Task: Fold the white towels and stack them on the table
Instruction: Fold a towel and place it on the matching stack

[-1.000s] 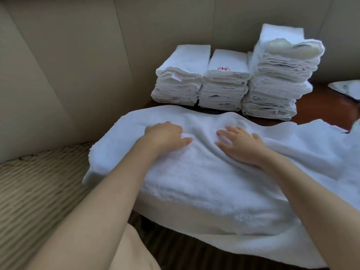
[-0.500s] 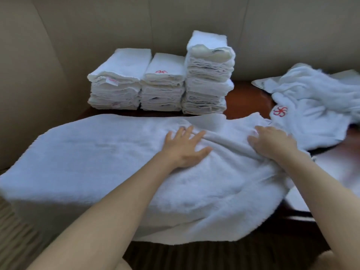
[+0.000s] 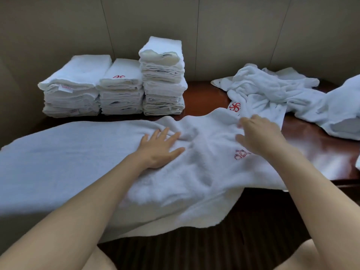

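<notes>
- Background: a beige padded wall [image 3: 224, 36] with vertical seams stands behind a dark reddish-brown table [image 3: 321, 151].
- Work item: 1 large white towel [image 3: 68, 162] lies spread across the near edge of the table. Its left part is flat; its right part is rumpled, and its front edge hangs over the table edge toward the person.
- Marking: a red embroidered logo [image 3: 241, 154] shows on the towel's right part, just beside the right wrist.
- Left hand [image 3: 158, 148]: palm down, fingers straight and slightly spread, resting flat on the towel near its middle. It grasps nothing.
- Right hand [image 3: 257, 133]: over the towel's far right part, back of hand toward the camera, fingers loosely extended and motion-blurred. Whether the fingertips touch the fabric cannot be told; no fold is pinched in view.
- Finished items: 3 stacks of folded towels [image 3: 120, 88] stand side by side at the back left of the table, against the wall. The right stack is the tallest; the middle stack shows a red logo on top.
- Unfolded items: a heap of loose white towels [image 3: 272, 92] lies at the back right of the table, with 1 red logo visible at its near left edge, touching the spread towel's far edge.
</notes>
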The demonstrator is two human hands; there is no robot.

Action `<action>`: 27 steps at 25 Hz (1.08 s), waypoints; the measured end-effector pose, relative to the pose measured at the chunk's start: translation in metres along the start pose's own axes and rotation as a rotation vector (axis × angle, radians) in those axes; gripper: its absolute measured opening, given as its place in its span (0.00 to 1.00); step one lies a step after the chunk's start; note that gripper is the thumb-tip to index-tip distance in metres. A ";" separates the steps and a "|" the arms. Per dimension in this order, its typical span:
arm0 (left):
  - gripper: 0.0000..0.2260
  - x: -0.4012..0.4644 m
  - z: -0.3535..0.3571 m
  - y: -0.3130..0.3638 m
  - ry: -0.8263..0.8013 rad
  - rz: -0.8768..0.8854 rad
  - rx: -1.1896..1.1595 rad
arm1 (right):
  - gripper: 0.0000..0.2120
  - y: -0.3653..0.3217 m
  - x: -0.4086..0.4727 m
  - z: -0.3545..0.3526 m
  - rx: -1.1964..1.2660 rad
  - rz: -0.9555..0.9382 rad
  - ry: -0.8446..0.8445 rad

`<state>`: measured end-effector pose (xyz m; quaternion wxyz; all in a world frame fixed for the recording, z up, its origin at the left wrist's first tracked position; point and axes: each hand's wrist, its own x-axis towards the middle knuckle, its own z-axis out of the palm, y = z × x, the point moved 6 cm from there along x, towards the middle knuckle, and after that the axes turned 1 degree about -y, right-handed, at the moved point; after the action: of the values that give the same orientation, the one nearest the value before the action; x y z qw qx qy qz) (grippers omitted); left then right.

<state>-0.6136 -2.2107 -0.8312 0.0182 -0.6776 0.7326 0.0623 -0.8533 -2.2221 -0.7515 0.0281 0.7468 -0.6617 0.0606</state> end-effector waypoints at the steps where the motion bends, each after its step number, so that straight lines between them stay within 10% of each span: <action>1: 0.29 -0.006 0.003 0.009 0.001 0.044 0.009 | 0.18 -0.018 0.004 0.000 0.145 -0.123 0.037; 4: 0.29 -0.015 -0.002 0.006 0.066 0.045 -0.019 | 0.23 -0.068 0.018 0.023 0.323 -0.310 -0.115; 10: 0.32 -0.054 -0.004 -0.129 -0.107 -0.544 -0.032 | 0.25 -0.133 0.019 0.071 0.124 -0.229 -0.288; 18: 0.28 -0.014 -0.010 -0.209 0.042 -0.479 0.011 | 0.41 -0.103 0.075 0.087 0.102 0.107 -0.328; 27: 0.22 -0.022 -0.024 -0.210 0.283 -0.370 -0.185 | 0.31 -0.098 0.087 0.086 0.100 0.142 -0.235</action>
<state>-0.4010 -2.2073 -0.8187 -0.1354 -0.8009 0.5825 0.0293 -0.7409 -2.3061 -0.8223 -0.0915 0.7004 -0.7078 0.0075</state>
